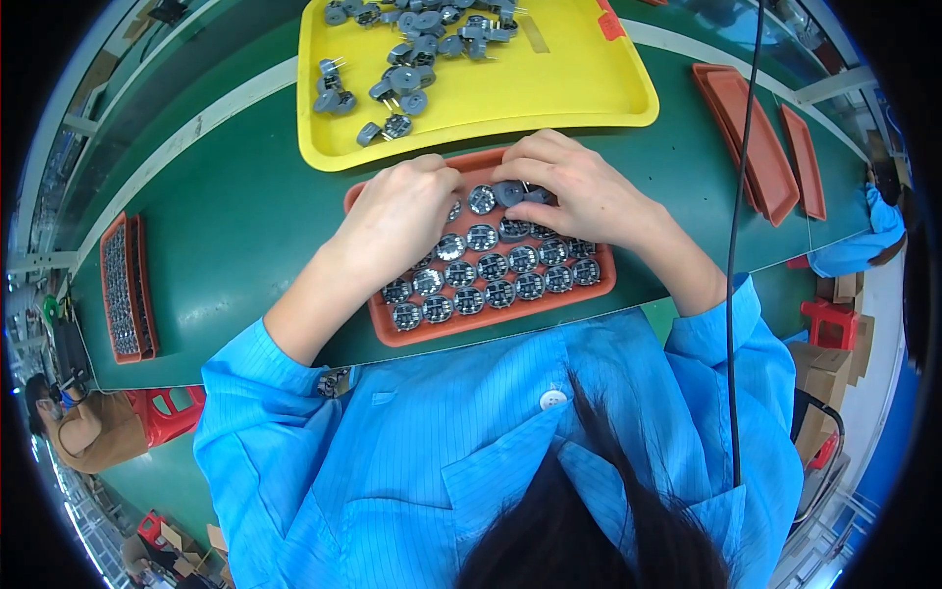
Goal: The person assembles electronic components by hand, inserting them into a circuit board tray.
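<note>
In front of me lies a shallow reddish-brown tray holding rows of small round parts with dark, shiny, circuit-like tops. My right hand is over its far right part, thumb and fingers closed around grey round parts with thin metal pins. Over the far left part of the tray is my left hand, its fingers curled down and its fingertips mostly hidden. A round part shows just beside those fingertips, but whether they grip it is not visible.
Beyond the tray, a yellow tray carries a loose heap of grey pinned parts. Filled brown trays stand at the left; other brown trays lie at the right. A black cable hangs down on the right. People sit farther off.
</note>
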`<state>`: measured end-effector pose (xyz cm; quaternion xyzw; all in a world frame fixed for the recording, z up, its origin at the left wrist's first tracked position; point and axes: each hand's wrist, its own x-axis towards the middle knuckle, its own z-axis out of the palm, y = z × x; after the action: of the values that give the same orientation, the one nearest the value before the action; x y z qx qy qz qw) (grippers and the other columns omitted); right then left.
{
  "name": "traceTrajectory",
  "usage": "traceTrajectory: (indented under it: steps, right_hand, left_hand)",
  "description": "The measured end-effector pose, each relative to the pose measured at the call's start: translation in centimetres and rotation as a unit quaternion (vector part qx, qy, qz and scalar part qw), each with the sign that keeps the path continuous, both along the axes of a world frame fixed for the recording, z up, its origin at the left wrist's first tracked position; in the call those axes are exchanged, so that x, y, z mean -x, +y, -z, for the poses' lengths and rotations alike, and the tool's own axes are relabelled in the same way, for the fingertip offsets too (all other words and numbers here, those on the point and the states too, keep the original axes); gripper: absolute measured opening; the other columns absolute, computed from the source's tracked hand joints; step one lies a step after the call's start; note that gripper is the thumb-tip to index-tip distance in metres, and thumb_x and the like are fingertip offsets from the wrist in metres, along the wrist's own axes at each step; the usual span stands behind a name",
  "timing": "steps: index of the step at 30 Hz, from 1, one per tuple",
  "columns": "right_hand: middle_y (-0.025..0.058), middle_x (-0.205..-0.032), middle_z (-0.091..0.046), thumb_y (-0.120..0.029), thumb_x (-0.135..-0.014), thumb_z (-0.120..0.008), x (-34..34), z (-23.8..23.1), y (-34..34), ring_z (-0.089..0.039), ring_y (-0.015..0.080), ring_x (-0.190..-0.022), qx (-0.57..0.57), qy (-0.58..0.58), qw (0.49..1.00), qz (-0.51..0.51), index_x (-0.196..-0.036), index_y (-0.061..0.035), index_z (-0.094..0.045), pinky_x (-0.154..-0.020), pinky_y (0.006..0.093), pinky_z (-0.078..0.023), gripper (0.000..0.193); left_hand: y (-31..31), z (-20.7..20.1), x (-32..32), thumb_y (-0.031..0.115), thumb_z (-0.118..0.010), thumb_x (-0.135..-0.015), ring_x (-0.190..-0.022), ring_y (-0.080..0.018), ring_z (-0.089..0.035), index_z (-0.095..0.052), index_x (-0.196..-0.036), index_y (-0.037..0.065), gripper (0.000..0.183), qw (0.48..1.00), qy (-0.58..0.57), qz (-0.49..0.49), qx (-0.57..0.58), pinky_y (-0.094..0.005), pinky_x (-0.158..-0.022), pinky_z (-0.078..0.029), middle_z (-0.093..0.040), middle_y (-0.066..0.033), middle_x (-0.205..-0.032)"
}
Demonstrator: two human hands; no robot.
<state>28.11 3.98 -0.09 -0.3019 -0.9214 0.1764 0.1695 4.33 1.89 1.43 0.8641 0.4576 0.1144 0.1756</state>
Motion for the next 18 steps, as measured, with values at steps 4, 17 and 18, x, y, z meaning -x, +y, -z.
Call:
traceTrajectory:
  steps: [4,17,18]
  right_hand:
    - [0.0105,-0.111,-0.063,-0.022,-0.08,-0.077,-0.8,0.8,0.3,-0.059,0.0291,-0.108,0.013,0.018,1.0,0.013,-0.114,-0.0064,-0.066,-0.094,0.0396,-0.05,0.039]
    - [0.0116,-0.106,-0.065,-0.02,-0.082,-0.076,-1.7,1.4,0.2,-0.06,0.0308,-0.106,0.046,0.08,0.996,0.0,-0.114,-0.0061,-0.064,-0.095,0.0426,-0.047,0.037]
    - [0.0118,-0.106,-0.065,-0.021,-0.083,-0.075,-1.8,1.4,0.2,-0.06,0.0309,-0.107,0.065,0.082,0.995,-0.003,-0.114,-0.0059,-0.064,-0.095,0.0427,-0.047,0.036]
  left_hand:
    - [0.6,-0.4,1.3,0.001,-0.064,-0.083,-0.092,-0.034,-0.066,-0.07,-0.099,-0.001,0.017,0.997,-0.018,0.059,0.053,-0.0413,-0.083,-0.053,-0.068,-0.0154,-0.099]
    - [1.1,0.3,-2.7,0.002,-0.066,-0.082,-0.087,-0.0329,-0.069,-0.07,-0.098,-0.002,0.017,0.999,-0.039,0.029,0.017,-0.04,-0.079,-0.055,-0.07,-0.0175,-0.095]
    - [1.2,0.2,-2.5,0.001,-0.065,-0.082,-0.088,-0.0339,-0.068,-0.07,-0.097,-0.002,0.016,0.998,-0.043,0.043,0.028,-0.0412,-0.08,-0.054,-0.069,-0.0169,-0.096]
